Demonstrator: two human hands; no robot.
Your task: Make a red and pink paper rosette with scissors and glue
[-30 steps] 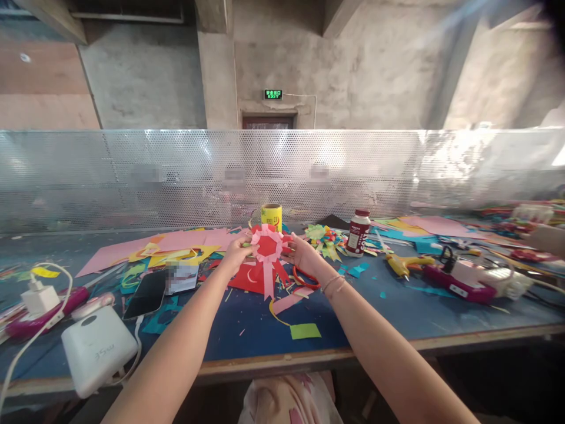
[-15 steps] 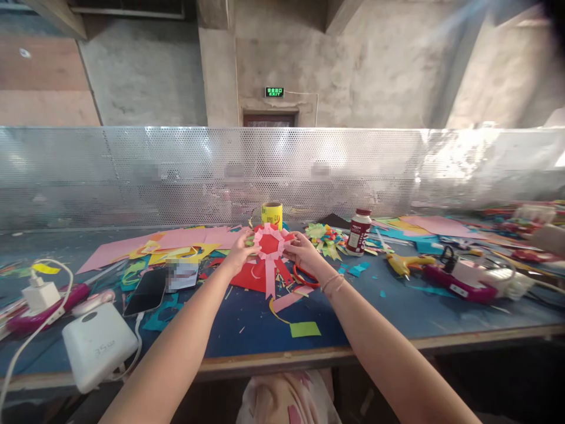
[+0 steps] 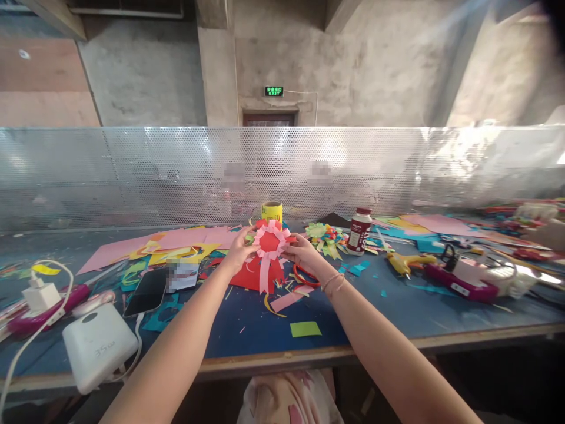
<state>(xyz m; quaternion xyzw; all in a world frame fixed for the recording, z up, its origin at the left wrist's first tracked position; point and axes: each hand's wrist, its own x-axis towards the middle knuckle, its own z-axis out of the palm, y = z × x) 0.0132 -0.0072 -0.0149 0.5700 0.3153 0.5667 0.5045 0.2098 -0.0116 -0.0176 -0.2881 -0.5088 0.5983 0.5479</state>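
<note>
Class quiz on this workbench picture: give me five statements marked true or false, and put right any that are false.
1. The left hand and the right hand both hold the paper rosette. True.
2. The yellow glue gun is in the right hand. False: it lies on the table, to the right of the bottle.
3. The bottle stands upright with its cap on. True.
4. The green paper rectangle lies to the left of the black phone. False: it lies to the right of the phone, near the table's front edge.
5. A white cable runs to the phone. True.
</note>
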